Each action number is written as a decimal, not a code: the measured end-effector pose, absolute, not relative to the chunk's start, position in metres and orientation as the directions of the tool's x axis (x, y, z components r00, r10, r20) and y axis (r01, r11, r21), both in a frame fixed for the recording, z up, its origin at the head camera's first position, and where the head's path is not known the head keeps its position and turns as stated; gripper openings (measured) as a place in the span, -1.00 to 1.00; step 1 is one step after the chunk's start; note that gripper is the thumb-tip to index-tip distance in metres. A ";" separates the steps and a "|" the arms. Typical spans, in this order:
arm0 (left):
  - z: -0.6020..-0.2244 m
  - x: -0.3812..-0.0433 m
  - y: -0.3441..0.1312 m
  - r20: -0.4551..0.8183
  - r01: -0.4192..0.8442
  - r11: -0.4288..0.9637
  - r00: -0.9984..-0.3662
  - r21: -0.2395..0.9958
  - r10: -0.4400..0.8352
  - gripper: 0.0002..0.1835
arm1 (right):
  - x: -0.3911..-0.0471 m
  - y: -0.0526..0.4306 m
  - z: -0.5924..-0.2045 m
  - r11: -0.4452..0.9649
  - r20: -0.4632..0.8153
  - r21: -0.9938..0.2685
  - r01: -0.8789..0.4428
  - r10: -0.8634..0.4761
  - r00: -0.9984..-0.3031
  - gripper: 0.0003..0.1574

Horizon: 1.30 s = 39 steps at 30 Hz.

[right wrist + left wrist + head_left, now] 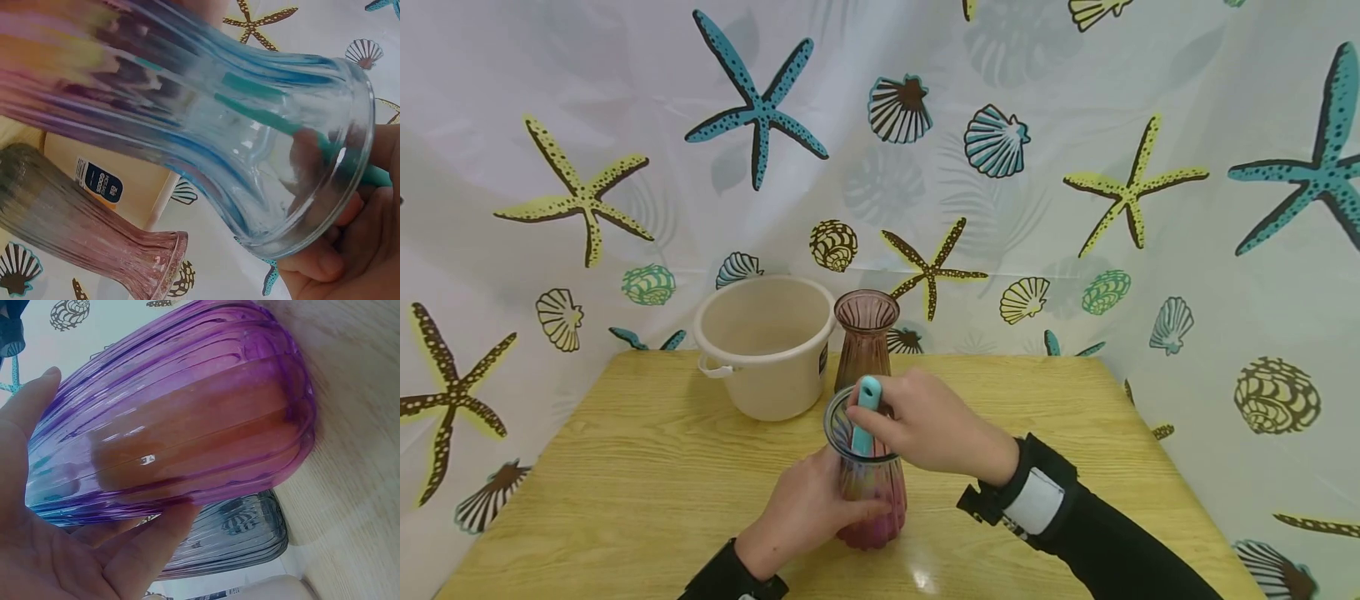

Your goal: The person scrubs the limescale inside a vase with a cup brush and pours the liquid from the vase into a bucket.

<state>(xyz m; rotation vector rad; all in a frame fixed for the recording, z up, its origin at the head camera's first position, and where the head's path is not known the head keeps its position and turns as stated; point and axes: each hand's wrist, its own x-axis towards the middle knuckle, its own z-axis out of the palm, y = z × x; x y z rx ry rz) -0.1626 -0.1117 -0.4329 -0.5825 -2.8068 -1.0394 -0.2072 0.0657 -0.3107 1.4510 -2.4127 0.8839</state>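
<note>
A ribbed glass vase (887, 487), clear-blue at the neck and purple-pink at the base, stands at the front middle of the table. My left hand (801, 504) grips its body from the left, fingers and thumb round the glass. At the mouth, my right hand (928, 425) pinches a teal handle (868, 410) with a hole in its end. The handle reaches down inside the neck; through the glass in the right wrist view the teal stem (256, 112) shows. What its lower end is, I cannot tell. In the left wrist view the purple base (262, 356) is close over the tabletop.
Right behind the held vase stands a second ribbed vase (865, 346), pinkish at the top and grey lower down. A cream bucket (778, 383) with a side handle is at the back left. Patterned cloth (1037, 225) hangs behind the wooden table (625, 475).
</note>
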 end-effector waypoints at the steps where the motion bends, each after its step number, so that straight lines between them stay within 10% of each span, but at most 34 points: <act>1: -0.433 -0.163 -0.112 0.212 0.380 0.697 -0.924 0.609 0.318 -0.06 | -0.207 0.065 -0.311 0.356 0.449 -0.379 -0.854 -0.737 -0.506 -0.74; 20: -0.436 -0.165 -0.116 0.191 0.372 0.697 -0.926 0.613 0.327 -0.03 | -0.208 0.068 -0.307 0.479 0.394 -0.367 -0.798 -0.697 -0.600 -0.40; 39: -0.435 -0.163 -0.113 0.211 0.387 0.699 -0.921 0.602 0.328 -0.03 | -0.203 0.059 -0.311 0.376 0.407 -0.486 -0.789 -0.701 -0.585 -0.65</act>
